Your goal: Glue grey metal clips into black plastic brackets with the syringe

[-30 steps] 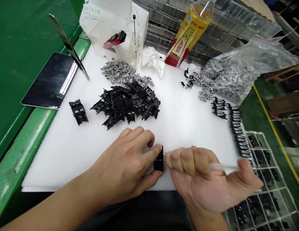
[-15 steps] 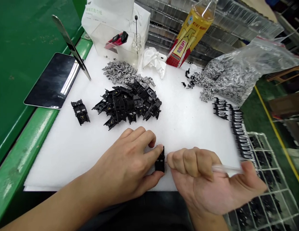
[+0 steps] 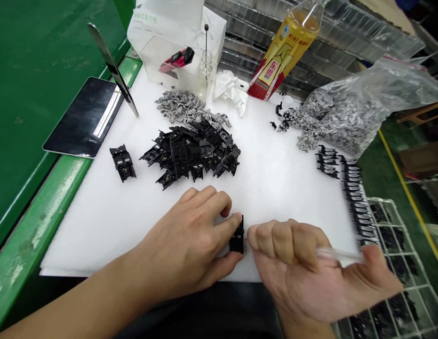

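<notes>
Near the front edge of the white foam mat (image 3: pixel 275 183), my left hand (image 3: pixel 197 235) pinches a small black plastic part (image 3: pixel 237 239) between thumb and index finger, holding it against the mat. My right hand (image 3: pixel 303 263) is wrapped around a slim tool with a clear handle (image 3: pixel 340 254), thumb stretched along its far end. Its tip is hidden by my fingers, close to the part's right side. Behind my left hand lies a heap of similar black parts (image 3: pixel 190 153). One single black part (image 3: pixel 123 163) sits apart on the left.
Grey small pieces (image 3: pixel 183 106) lie behind the heap, and a bag of grey pieces (image 3: pixel 340 110) sits at right. Tweezers (image 3: pixel 115 70), a tablet (image 3: pixel 83 117), a drink bottle (image 3: pixel 284 52) and a clear box (image 3: pixel 169 61) stand around. Rows of black pieces (image 3: pixel 358 202) line the right edge.
The whole view has shifted slightly, so things appear a little farther right. Both hands keep nearly the same grip and place beside the black part.
</notes>
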Demonstrator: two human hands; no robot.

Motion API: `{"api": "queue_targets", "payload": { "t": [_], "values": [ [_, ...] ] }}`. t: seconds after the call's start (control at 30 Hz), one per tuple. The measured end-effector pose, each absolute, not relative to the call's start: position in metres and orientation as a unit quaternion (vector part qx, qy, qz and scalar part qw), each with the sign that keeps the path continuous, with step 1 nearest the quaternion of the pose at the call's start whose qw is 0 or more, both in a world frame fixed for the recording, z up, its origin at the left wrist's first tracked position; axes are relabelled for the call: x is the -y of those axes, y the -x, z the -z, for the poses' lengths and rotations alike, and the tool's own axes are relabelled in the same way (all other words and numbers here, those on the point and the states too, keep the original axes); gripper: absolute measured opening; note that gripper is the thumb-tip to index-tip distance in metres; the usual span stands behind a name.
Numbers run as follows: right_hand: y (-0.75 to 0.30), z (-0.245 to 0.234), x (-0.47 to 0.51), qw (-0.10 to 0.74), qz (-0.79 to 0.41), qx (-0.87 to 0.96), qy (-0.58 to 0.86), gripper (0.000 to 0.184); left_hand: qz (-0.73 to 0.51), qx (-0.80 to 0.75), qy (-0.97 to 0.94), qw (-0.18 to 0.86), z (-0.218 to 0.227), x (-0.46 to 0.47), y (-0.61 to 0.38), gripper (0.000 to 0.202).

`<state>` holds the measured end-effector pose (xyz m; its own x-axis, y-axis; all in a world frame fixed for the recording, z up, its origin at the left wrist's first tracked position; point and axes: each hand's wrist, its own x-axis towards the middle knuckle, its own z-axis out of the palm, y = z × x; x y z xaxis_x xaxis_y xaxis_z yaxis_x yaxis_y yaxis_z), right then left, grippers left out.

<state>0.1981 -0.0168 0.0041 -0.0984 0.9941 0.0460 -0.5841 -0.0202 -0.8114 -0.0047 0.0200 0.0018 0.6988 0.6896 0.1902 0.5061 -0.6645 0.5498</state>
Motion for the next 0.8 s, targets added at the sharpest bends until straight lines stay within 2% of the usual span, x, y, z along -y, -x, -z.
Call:
{"api": "queue_targets", "payload": {
  "t": [0.8],
  "values": [
    [-0.206,0.008,0.03,0.595,-0.64,0.394,0.284,0.062,-0.206,-0.353,-0.887,0.215,-0.004,-0.017,0.0,0.026]
  ]
}}
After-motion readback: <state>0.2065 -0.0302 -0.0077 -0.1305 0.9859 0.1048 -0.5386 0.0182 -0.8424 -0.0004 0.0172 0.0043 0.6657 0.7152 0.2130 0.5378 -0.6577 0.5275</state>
